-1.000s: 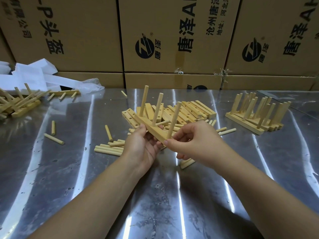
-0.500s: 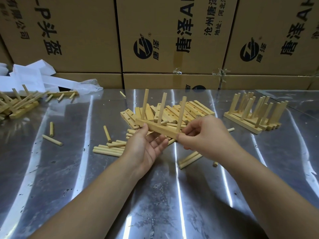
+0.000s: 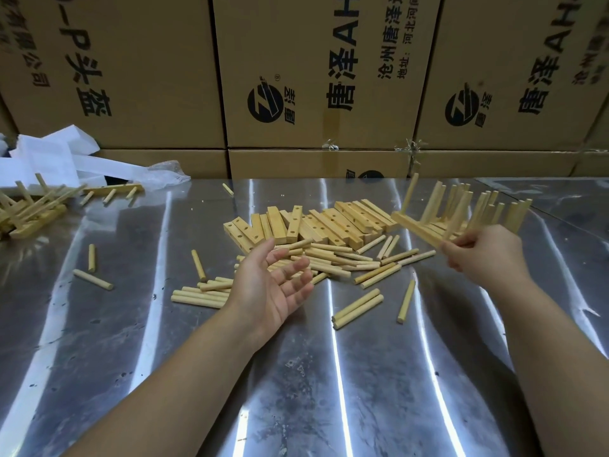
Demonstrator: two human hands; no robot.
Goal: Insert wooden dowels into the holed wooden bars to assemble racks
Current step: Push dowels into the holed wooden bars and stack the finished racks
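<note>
Right hand fingers pinch rack by bar end; finished stack just beyond. Left hand fingers spread, empty, over dowels: next pick likely.

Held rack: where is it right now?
Head view, right side: the right hand grips the rack by its near end, in front of the finished racks, right of the bar pile.

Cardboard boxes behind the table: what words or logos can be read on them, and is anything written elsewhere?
"-P头盔": left carton, sideways, cut off at the top.
"唐泽AH": middle carton, cut off at the top.
"沧州唐泽", "地址:河北河间": middle carton, smaller print.
"唐泽AH": right carton.
"唐泽": beside the round logo, and likewise on the right carton.
Small print at the far left and far right edges: too blurred to read.
Nothing readable elsewhere.
</note>
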